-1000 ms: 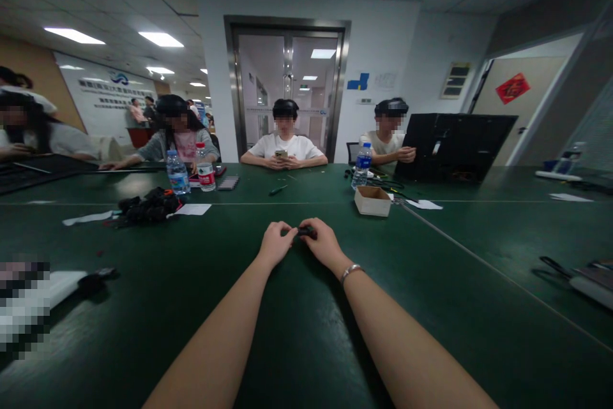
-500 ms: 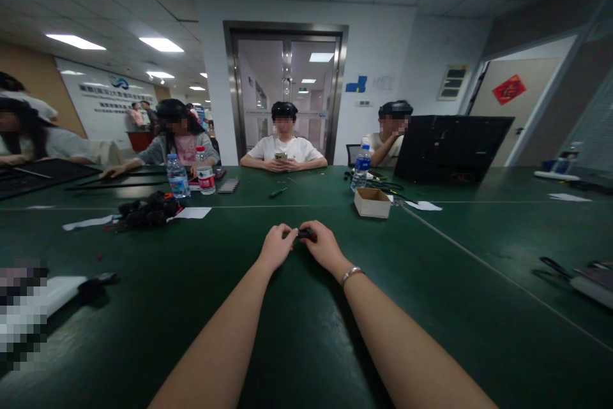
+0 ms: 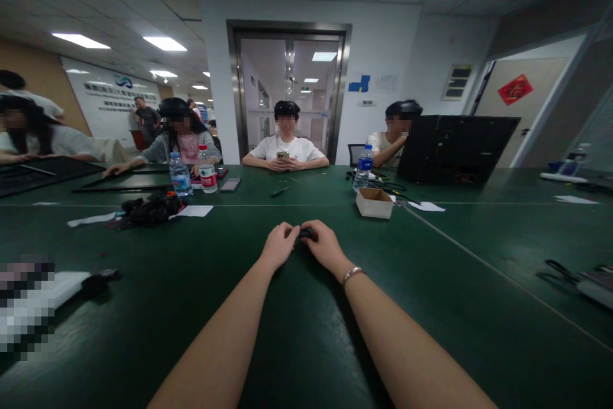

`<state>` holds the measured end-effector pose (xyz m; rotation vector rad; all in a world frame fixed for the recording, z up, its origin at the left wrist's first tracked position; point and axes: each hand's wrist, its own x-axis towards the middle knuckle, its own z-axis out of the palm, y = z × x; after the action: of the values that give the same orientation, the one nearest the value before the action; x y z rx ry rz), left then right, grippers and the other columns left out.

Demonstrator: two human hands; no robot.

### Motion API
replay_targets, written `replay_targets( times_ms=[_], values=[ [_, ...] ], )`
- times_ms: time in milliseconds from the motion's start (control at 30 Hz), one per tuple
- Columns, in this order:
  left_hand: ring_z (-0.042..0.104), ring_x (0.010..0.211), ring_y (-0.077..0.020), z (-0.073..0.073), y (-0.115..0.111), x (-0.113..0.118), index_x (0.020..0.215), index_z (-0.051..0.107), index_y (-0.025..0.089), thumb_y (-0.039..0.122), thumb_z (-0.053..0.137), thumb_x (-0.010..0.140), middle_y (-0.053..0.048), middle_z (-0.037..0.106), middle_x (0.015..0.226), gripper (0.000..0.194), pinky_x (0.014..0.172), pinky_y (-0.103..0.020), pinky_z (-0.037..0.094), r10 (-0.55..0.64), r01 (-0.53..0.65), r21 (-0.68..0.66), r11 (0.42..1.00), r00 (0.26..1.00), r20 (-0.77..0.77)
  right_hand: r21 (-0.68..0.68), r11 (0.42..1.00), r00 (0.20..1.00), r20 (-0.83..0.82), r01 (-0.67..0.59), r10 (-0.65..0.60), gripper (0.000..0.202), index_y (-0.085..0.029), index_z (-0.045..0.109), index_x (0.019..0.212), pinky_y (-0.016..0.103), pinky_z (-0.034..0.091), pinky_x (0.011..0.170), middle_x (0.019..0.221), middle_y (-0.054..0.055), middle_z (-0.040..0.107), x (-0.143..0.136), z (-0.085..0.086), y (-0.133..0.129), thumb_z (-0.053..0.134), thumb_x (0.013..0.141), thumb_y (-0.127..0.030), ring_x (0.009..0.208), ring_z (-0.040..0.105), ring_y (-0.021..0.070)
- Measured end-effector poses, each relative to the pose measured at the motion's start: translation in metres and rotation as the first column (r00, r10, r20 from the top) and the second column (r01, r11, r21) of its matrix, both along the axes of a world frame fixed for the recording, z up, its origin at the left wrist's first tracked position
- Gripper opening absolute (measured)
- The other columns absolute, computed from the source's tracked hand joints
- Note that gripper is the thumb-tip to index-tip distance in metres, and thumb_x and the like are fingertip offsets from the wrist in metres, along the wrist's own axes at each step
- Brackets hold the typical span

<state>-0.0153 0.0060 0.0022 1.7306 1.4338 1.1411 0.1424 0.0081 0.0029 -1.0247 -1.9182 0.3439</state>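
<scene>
A small black object [image 3: 307, 232] sits between my two hands, just over the green table; its kind is too small to make out. My right hand [image 3: 324, 245] is closed on it, thumb and fingers pinched around its right part. My left hand [image 3: 279, 245] is closed too, its thumb and fingertips meeting at the object's left end. How much of the object lies inside the left fingers is hidden. A silver bracelet [image 3: 353, 274] circles my right wrist.
Ahead to the right stands an open cardboard box [image 3: 374, 203], with a water bottle [image 3: 363, 167] behind it. A green-handled tool [image 3: 280, 191] lies farther ahead. Black cables [image 3: 152, 208] are heaped left, near two bottles. Several people sit across the green table [image 3: 230, 358].
The whole view has shifted slightly, so the background sits a little farther right. My hands keep nearly the same pose around the black object.
</scene>
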Motion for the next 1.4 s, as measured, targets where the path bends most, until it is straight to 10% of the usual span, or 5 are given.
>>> replay_targets(
  times_ms=[1400],
  values=[
    [0.064, 0.064, -0.0203, 0.011, -0.006, 0.005, 0.061, 0.059, 0.017, 0.060, 0.027, 0.083, -0.007, 0.067, 0.067, 0.058, 0.065, -0.030, 0.043, 0.090, -0.105, -0.115, 0.988, 0.987, -0.130, 0.001, 1.000, 1.000, 0.029, -0.012, 0.012, 0.025, -0.021, 0.060, 0.092, 0.030, 0.045, 0.074, 0.091, 0.002, 0.057, -0.002, 0.002, -0.005, 0.056, 0.072, -0.008, 0.080, 0.054, 0.0139]
  ],
)
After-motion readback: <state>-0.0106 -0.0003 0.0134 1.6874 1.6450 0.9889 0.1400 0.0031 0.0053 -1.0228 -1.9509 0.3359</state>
